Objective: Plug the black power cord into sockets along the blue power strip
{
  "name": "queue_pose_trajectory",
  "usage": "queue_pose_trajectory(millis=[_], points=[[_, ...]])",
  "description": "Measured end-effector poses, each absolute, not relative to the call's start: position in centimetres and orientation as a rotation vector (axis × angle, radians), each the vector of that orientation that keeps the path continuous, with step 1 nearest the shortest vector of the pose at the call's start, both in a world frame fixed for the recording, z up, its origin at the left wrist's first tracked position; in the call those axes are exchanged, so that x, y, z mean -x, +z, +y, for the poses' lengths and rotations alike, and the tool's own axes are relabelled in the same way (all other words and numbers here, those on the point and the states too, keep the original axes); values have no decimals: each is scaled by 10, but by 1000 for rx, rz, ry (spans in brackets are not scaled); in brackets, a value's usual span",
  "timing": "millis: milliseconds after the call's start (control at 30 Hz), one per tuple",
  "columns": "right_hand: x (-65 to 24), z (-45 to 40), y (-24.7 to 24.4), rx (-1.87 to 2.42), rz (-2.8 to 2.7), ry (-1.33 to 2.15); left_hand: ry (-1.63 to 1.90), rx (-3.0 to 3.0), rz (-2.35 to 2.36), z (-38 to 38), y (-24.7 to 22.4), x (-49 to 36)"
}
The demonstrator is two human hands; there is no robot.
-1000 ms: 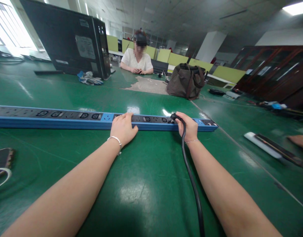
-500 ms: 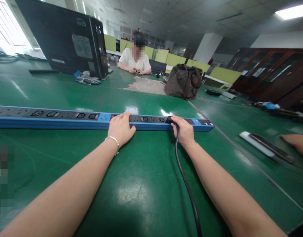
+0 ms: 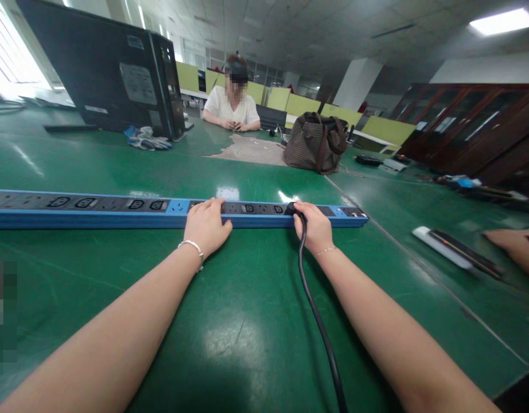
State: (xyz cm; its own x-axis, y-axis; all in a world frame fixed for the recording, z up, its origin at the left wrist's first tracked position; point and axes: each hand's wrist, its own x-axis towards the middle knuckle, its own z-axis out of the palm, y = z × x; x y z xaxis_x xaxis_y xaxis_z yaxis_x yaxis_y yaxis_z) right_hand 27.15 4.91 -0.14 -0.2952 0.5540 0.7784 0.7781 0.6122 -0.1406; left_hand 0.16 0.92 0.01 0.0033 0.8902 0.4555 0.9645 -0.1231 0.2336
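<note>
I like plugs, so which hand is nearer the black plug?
Right. The right hand grips the black plug; the left hand rests farther left on the blue power strip.

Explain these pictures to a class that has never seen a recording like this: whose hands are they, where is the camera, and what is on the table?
There is no robot here. One camera, worn on a person's head, looks forward and down at their bare hands. On the green table lies a long blue socket strip. The left hand rests on it; the right hand holds a black plug against its sockets, with a black cord trailing towards the wearer. Fingers hide how far in it is. Beyond are blue-and-white gloves, a dark bag and another person.
</note>
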Motion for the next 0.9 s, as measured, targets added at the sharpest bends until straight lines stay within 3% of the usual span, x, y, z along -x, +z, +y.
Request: queue_pose_trajectory(millis=[267,600,767,900], points=[[-266,50,-9,1091,-1884,-218,-774,2112,-1988,9,0,-2],[-262,57,-12,1433,-1789,-154,-784,2109,-1992,10,-1,-2],[-273,64,-9,1331,-1519,16,-782,2120,-1986,9,0,-2],[-303,73,-3,1295,-1362,-57,-779,2128,-1988,8,0,-2]])
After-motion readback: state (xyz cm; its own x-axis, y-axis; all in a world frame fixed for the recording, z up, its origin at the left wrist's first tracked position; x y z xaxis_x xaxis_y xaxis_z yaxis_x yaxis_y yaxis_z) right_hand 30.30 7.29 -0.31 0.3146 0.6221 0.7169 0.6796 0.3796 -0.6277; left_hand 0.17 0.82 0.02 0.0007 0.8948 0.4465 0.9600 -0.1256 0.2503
